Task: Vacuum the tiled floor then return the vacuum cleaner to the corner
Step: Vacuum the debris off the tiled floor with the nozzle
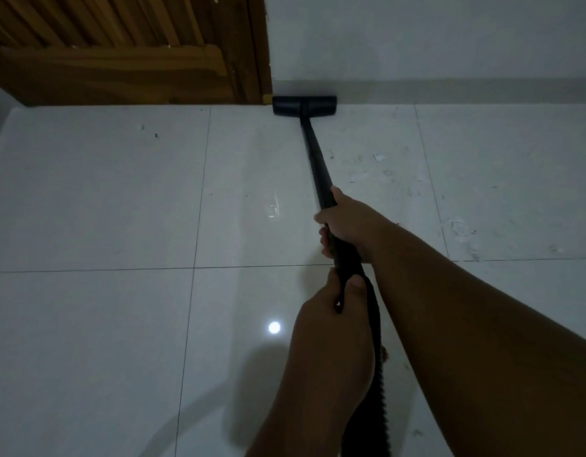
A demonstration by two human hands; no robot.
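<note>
- Our right hand [347, 225] has its grip wrapped round the black vacuum wand [313, 159]. Our left hand [331, 311] has its grip clamped further back, where the ribbed hose [375, 331] starts.
- The floor head [304, 105] sits on the tiled floor [103, 199], right up against the skirting [450, 90] and just beside the wooden door [120, 61].
- White scraps [379, 157] litter the tiles right of the wand, with a few dark specks [156, 135] off to the left.
- There's a round lamp glare [274, 327] on the glossy tile near our left hand.

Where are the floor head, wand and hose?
floor head [286, 106]: head view, left half of its top.
wand [316, 159]: head view, middle of the bare shaft.
hose [372, 407]: head view, ribbed stretch near the bottom edge.
</note>
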